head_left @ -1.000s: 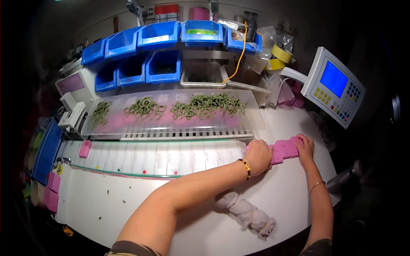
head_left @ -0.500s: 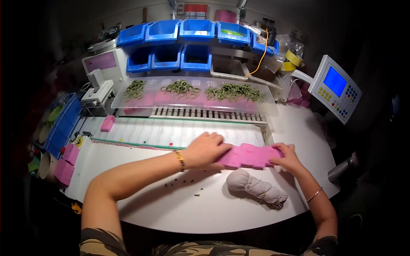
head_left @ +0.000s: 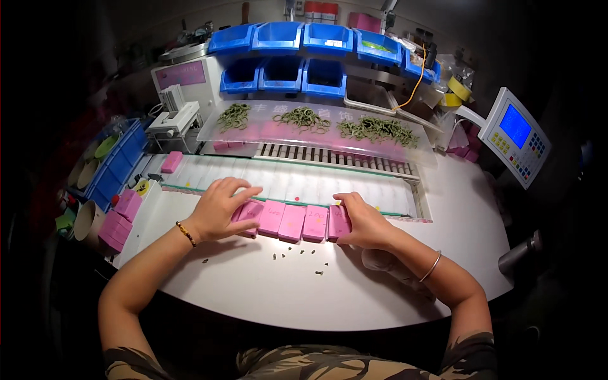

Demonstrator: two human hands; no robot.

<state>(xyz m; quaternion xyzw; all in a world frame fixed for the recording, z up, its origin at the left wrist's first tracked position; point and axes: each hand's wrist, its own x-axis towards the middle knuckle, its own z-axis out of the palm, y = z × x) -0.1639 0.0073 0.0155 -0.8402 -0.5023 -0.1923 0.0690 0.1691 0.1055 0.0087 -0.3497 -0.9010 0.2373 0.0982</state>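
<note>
Several pink blocks (head_left: pixel 291 223) with handwritten marks on top lie in a row on the white table, along the front edge of the glass-topped conveyor. My left hand (head_left: pixel 218 212) is at the row's left end, with fingers and thumb spread and the thumb over the leftmost block (head_left: pixel 252 211). At the right end, my right hand (head_left: pixel 367 223) has its fingers at the far edge and its thumb at the near edge of the last block (head_left: pixel 339 220). Small dark green bits (head_left: pixel 303 251) are scattered in front of the row. My right forearm partly covers a grey cloth bundle (head_left: pixel 386 263).
Behind lies the conveyor (head_left: pixel 278 179), with one pink block (head_left: pixel 171 161) at its left. A clear sheet (head_left: pixel 329 142) holds green ring-like piles. Blue bins (head_left: pixel 275 36) stand at the back. Stacked pink blocks (head_left: pixel 116 229) are left; a control panel (head_left: pixel 516 136) is right.
The pink blocks have moved left and now lie in a row on the table. My left hand has shifted left and opened, and my right hand has moved left. The view has shifted too.
</note>
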